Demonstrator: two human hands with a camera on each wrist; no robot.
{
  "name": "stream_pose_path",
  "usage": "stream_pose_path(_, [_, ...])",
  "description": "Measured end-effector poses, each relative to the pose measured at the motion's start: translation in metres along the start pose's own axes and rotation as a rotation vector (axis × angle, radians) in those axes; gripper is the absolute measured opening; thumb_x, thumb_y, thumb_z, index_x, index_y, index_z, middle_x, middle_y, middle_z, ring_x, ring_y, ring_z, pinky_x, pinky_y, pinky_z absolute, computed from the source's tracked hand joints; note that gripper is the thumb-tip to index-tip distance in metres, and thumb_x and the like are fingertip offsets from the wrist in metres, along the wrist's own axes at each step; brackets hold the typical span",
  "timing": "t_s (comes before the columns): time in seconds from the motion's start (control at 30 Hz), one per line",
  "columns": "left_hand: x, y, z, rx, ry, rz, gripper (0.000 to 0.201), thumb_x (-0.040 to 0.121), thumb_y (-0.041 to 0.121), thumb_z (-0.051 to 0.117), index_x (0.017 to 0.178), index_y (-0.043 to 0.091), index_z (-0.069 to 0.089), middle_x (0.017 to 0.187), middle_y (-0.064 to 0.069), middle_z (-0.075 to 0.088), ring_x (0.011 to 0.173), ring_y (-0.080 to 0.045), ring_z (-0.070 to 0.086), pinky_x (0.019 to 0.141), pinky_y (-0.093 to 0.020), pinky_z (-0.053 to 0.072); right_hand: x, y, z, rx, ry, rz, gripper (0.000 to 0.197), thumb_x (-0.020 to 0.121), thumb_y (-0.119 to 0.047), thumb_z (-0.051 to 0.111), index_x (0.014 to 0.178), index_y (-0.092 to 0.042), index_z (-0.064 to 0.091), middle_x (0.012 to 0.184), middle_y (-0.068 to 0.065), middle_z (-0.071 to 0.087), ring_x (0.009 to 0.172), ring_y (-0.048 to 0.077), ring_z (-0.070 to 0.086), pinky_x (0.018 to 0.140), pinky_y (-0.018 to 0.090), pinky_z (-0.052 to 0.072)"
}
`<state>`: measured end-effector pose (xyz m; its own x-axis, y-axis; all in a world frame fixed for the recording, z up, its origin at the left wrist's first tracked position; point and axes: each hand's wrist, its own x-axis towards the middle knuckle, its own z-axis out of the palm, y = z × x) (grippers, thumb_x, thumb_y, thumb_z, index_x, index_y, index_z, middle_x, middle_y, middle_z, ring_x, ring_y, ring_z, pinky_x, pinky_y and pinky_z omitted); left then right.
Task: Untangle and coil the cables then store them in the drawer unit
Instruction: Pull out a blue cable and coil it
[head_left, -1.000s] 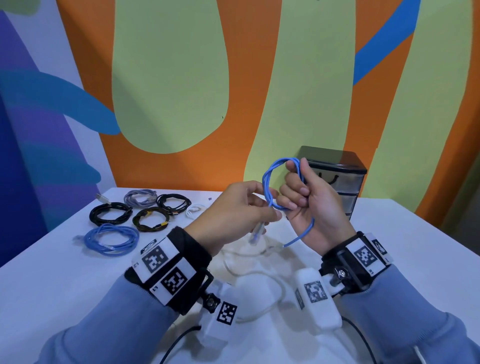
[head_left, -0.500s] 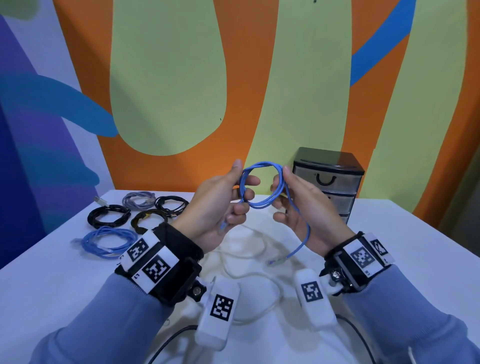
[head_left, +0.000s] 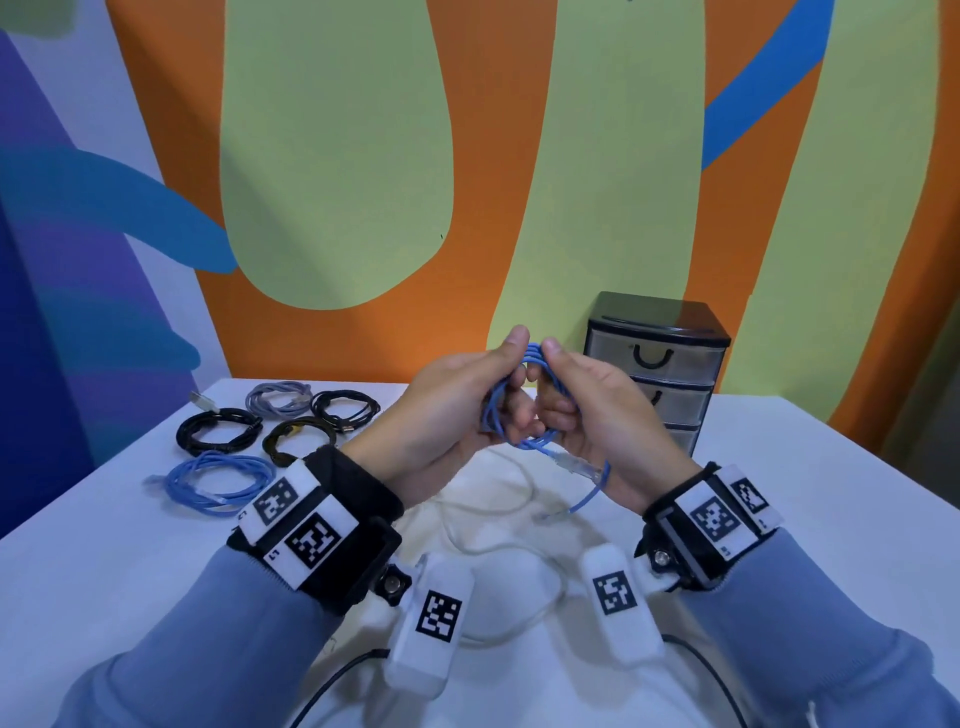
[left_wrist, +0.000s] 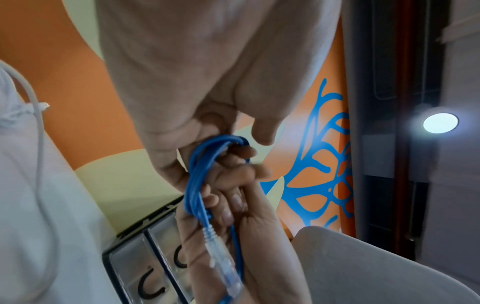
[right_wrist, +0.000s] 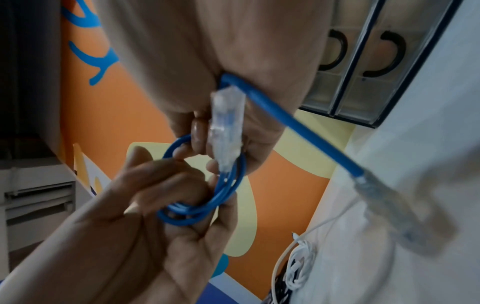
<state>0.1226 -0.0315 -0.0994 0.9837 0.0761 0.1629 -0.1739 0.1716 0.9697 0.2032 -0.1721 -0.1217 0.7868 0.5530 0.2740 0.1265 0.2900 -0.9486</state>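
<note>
A blue network cable (head_left: 500, 415) is wound into a small coil in the air above the table, in front of the drawer unit (head_left: 658, 364). My left hand (head_left: 457, 405) grips the coil's left side with fingers curled through the loops (left_wrist: 197, 185). On the right side, my right hand (head_left: 587, 410) holds the coil (right_wrist: 223, 191). One clear plug (head_left: 584, 469) sticks out below my right palm, and a short tail (head_left: 584, 501) with the other plug hangs down. The drawers of the unit are closed.
Several coiled cables lie at the table's far left: a blue one (head_left: 218, 480), black ones (head_left: 218, 427), a grey one (head_left: 280, 397). A loose white cable (head_left: 498, 545) sprawls on the table under my hands. The mural wall stands behind.
The wide blue loop has been gathered into a tighter coil. My hands have moved closer together and a little lower, and the hanging tail has become shorter.
</note>
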Motion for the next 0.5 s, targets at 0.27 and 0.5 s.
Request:
stream_pose_path(0.27, [0.003,-0.004,-0.004,0.055,0.078,0.020,0.045,0.107,0.043,0.058,0.071,0.018,0.045,0.056,0.005,0.019,0.048,-0.015,0.011,0.052,-0.027,0.034,-0.009,-0.009,-0.003,-0.228,-0.032,-0.012,0.043,0.107,-0.042,0.053,0.090,-0.006,0.068,0.078,0.010,0.057,0.071,0.020,0.059,0.070,0.040,0.063])
stream_pose_path(0.5, [0.004,-0.001,-0.011,0.063,0.226,0.130,0.045,0.109,0.040,0.057,0.072,0.020,0.041,0.058,0.006,0.017,0.046,-0.013,0.013,0.048,-0.027,0.021,-0.005,-0.009,-0.013,-0.268,0.025,0.074,0.037,0.105,-0.041,0.059,0.080,-0.016,0.069,0.066,-0.002,0.020,0.056,0.016,0.017,0.046,0.021,0.019])
